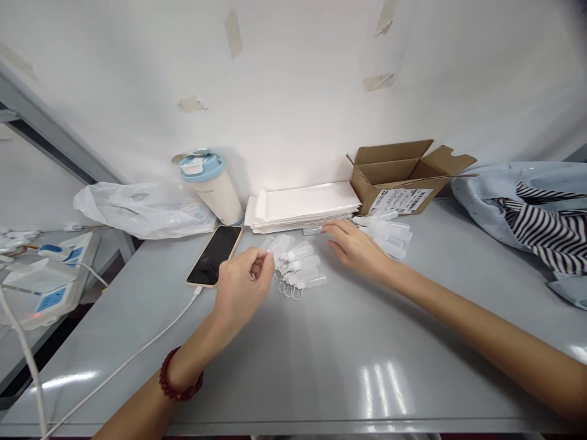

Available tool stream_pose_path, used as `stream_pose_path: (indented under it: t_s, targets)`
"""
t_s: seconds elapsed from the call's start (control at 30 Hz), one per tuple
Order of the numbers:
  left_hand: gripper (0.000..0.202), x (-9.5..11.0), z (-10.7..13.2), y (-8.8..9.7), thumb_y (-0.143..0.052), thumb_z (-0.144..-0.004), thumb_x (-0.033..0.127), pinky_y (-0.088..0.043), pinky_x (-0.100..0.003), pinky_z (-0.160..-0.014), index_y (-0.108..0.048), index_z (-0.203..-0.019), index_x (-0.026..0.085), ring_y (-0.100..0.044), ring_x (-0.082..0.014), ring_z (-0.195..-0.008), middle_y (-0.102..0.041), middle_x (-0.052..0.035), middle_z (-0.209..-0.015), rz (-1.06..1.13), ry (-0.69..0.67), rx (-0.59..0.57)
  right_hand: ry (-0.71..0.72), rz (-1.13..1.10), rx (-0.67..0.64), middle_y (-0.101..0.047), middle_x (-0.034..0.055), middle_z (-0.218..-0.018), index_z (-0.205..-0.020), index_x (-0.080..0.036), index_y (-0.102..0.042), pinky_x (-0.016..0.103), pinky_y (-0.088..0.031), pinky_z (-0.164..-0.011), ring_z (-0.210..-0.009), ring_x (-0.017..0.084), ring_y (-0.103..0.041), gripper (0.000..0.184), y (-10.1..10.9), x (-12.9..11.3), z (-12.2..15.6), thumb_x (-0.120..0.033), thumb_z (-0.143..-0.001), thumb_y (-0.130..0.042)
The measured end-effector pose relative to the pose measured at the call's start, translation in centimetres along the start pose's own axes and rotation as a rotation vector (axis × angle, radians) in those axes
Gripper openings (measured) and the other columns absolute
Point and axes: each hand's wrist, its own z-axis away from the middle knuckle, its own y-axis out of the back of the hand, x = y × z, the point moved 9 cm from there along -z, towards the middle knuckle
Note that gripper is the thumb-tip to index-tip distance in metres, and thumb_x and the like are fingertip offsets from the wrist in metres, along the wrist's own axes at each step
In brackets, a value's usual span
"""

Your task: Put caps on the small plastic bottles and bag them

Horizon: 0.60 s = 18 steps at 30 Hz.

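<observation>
My left hand [243,284] is closed in a pinch on a small clear plastic bottle [274,249] at the edge of a row of small clear bottles with ring loops [300,269] lying on the grey table [348,360]. A red bead bracelet [177,382] sits on that wrist. My right hand [355,244] reaches forward, fingers stretched, its fingertips touching a single small clear bottle [312,230] in front of a stack of white flat bags [305,206]. A second heap of clear bottles [389,235] lies just right of that hand.
An open cardboard box [403,177] stands at the back right, a cup with a blue lid [211,186] at the back left. A phone [214,255] with a white cable lies beside my left hand. A plastic bag [142,208] lies far left, striped cloth [541,220] far right.
</observation>
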Motion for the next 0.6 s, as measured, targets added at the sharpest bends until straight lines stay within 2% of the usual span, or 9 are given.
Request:
stream_pose_path:
  t_s: [0.13,0.27,0.5,0.6]
  targets:
    - [0.022,0.5,0.2,0.0,-0.050,-0.084,0.025,-0.036,-0.019,-0.046,-0.057,-0.065,0.016,-0.047,-0.0083,-0.046,-0.056,0.0033,-0.053,0.008,-0.025,0.003,0.034,0.109,-0.103,-0.060,0.0168,-0.105,-0.109,-0.007,-0.055,0.039,-0.040,-0.084,-0.099,0.029,-0.050,0.027,-1.6,0.4,-2.7,-0.004,-0.084,-0.045]
    - [0.022,0.8,0.3,-0.2,-0.050,-0.084,0.023,-0.035,-0.019,-0.045,-0.056,-0.065,0.016,-0.046,-0.0083,-0.046,-0.055,0.0033,-0.053,0.019,-0.052,0.001,0.063,0.185,-0.178,-0.059,0.0171,-0.104,-0.105,-0.007,-0.057,0.038,-0.037,-0.081,-0.097,0.029,-0.048,0.024,-2.6,0.1,-3.5,-0.005,-0.084,-0.046]
    - [0.024,1.2,0.7,-0.7,-0.048,-0.086,0.021,-0.035,-0.019,-0.046,-0.051,-0.062,0.017,-0.046,-0.0083,-0.048,-0.052,0.0039,-0.052,0.068,-0.092,-0.035,0.074,0.214,-0.236,-0.055,0.0168,-0.093,-0.090,-0.009,-0.060,0.036,-0.039,-0.072,-0.090,0.028,-0.049,0.013,-2.9,0.1,-2.0,-0.008,-0.085,-0.048]
    - [0.023,1.7,0.9,-0.7,-0.049,-0.086,0.020,-0.035,-0.018,-0.046,-0.052,-0.064,0.016,-0.045,-0.0078,-0.048,-0.052,0.0041,-0.053,0.089,-0.121,-0.034,0.059,0.172,-0.206,-0.055,0.0143,-0.093,-0.094,-0.011,-0.057,0.035,-0.041,-0.071,-0.088,0.026,-0.051,0.012,-1.9,-0.1,-0.5,-0.009,-0.086,-0.048]
